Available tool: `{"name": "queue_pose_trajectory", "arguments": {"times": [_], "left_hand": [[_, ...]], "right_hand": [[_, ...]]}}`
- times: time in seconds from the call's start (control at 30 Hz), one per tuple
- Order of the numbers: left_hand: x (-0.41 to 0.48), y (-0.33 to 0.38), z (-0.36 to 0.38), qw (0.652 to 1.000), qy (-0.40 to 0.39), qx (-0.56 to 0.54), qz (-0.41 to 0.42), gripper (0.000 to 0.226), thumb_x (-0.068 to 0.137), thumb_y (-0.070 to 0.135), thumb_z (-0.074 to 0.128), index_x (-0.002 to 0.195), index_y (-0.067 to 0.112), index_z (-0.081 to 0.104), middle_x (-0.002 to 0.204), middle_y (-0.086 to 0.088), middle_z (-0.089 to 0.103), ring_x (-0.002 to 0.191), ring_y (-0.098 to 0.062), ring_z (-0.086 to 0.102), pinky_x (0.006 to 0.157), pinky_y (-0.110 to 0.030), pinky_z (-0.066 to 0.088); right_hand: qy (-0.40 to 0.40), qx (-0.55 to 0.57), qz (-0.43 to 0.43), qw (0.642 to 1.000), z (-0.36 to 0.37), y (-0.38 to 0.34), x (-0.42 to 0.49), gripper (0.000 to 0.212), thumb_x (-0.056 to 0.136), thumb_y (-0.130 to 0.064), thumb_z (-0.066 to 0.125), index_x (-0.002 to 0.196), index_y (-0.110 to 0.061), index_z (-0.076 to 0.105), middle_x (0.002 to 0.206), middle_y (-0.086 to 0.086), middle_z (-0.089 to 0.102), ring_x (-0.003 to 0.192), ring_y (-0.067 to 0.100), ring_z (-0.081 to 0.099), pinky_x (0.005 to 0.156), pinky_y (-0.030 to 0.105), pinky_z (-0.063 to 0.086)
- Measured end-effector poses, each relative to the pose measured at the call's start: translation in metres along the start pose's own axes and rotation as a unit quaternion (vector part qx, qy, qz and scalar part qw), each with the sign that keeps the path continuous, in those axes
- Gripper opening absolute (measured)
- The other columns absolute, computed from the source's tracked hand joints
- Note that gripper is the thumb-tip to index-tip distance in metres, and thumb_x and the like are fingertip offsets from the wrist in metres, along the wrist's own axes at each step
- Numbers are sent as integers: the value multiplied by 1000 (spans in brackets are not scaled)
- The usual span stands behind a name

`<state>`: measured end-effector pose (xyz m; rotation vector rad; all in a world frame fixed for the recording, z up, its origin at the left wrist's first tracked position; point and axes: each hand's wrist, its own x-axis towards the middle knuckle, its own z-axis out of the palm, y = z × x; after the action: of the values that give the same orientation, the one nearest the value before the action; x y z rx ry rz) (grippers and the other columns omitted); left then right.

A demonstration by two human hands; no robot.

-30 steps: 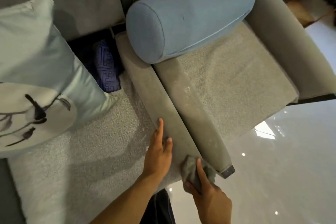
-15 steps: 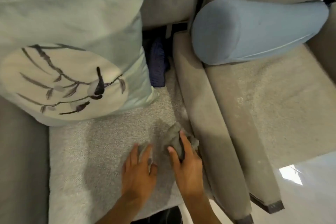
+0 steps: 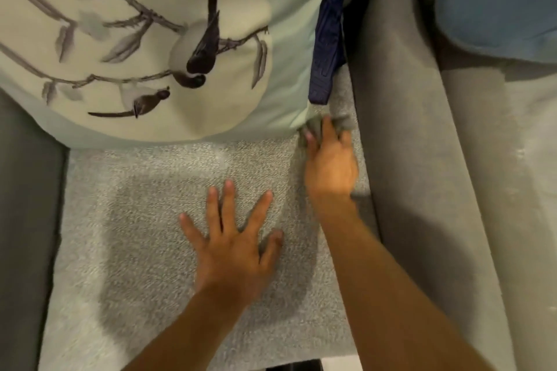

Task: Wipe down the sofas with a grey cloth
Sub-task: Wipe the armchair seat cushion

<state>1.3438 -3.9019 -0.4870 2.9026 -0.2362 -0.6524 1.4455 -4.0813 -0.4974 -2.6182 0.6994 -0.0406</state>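
Now our right hand point(image 3: 330, 161) squeezes the cloth point(image 3: 345, 122), which looks soft and light; our left hand point(image 3: 235, 250) lies flat on the seat point(image 3: 135, 220), fingers apart.

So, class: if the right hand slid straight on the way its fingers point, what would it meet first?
Likely the navy patterned cushion, just beyond the grey cloth in the right hand; depth unclear.

Bare left hand point(image 3: 232, 253), bare right hand point(image 3: 330, 166) (fingertips blurred). Bare left forearm point(image 3: 180, 337) and bare right forearm point(image 3: 388, 295), uncovered up to frame edge. Short, pale nails on left fingers point(image 3: 228, 205).
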Motion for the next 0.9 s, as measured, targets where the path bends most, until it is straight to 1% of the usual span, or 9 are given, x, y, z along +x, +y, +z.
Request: {"name": "queue_pose_trajectory", "arguments": {"times": [0.07, 0.2, 0.27, 0.33, 0.47, 0.53, 0.6, 0.73, 0.9], "left_hand": [[0, -1, 4, 1000, -1, 4, 5, 62, 95, 73, 4, 151, 59, -20, 163, -7, -38, 148, -31, -39, 111, -74, -20], [-1, -4, 3, 1000, 15, -4, 10, 65, 98, 73, 15, 156, 56, -9, 168, -10, -26, 153, -34, -28, 113, -78, -9], [-1, -4, 3, 1000, 3, -10, 10, 66, 97, 75, 15, 155, 57, -11, 167, -9, -30, 152, -33, -31, 112, -78, -10], [0, -3, 2, 1000, 0, -15, 8, 67, 96, 76, 13, 154, 58, -14, 165, -9, -33, 151, -33, -34, 112, -78, -11], [1, -3, 3, 1000, 11, -7, 9, 66, 96, 76, 12, 155, 57, -11, 167, -10, -29, 152, -34, -31, 113, -77, -11], [1, -2, 4, 1000, 0, -5, 0, 65, 96, 75, 11, 154, 58, -13, 165, -8, -34, 150, -32, -35, 112, -75, -15], [1, -1, 2, 1000, -8, -3, -2, 65, 96, 74, 12, 153, 59, -15, 164, -6, -37, 149, -31, -38, 112, -75, -17], [-1, -2, -4, 1000, -7, -17, 7, 67, 98, 75, 18, 154, 57, -15, 162, -6, -41, 148, -31, -39, 113, -75, -14], [-4, -6, -11, 999, -13, -41, 23, 68, 98, 73, 25, 156, 57, -8, 164, -4, -37, 149, -29, -38, 115, -72, -16]], "right_hand": [[-9, -9, 24, 1000, 2, -6, 11, 46, 104, -40, 45, 147, -24, 43, 141, 13, 48, 116, 33, 58, 87, 41, 49], [-35, 21, 3, 999, -20, 26, -63, 47, 103, -43, 47, 145, -22, 48, 144, 6, 52, 120, 30, 55, 88, 40, 49], [-72, -1, 9, 997, -36, 42, -109, 49, 101, -44, 49, 147, -27, 48, 148, 4, 50, 125, 27, 55, 90, 40, 51], [-91, -23, -2, 996, -53, 46, -124, 48, 100, -44, 51, 145, -29, 50, 143, 6, 55, 119, 27, 60, 86, 39, 53], [-72, -26, -3, 997, -41, 31, -41, 42, 103, -38, 46, 143, -25, 49, 134, 16, 54, 105, 39, 61, 78, 41, 50], [-70, 14, 60, 996, -30, 14, 10, 36, 103, -35, 46, 136, -23, 53, 124, 19, 58, 106, 42, 60, 80, 43, 48], [-75, 21, 91, 993, -26, 4, 22, 35, 103, -34, 47, 135, -21, 54, 120, 20, 61, 109, 42, 59, 77, 40, 44], [-136, -45, 19, 990, -54, 24, -71, 48, 105, -39, 41, 149, -21, 38, 152, 9, 42, 118, 37, 57, 85, 44, 48], [-211, -140, 55, 966, -85, 52, -206, 52, 104, -51, 30, 154, -42, 23, 147, -6, 52, 102, 27, 68, 76, 39, 52]]}}
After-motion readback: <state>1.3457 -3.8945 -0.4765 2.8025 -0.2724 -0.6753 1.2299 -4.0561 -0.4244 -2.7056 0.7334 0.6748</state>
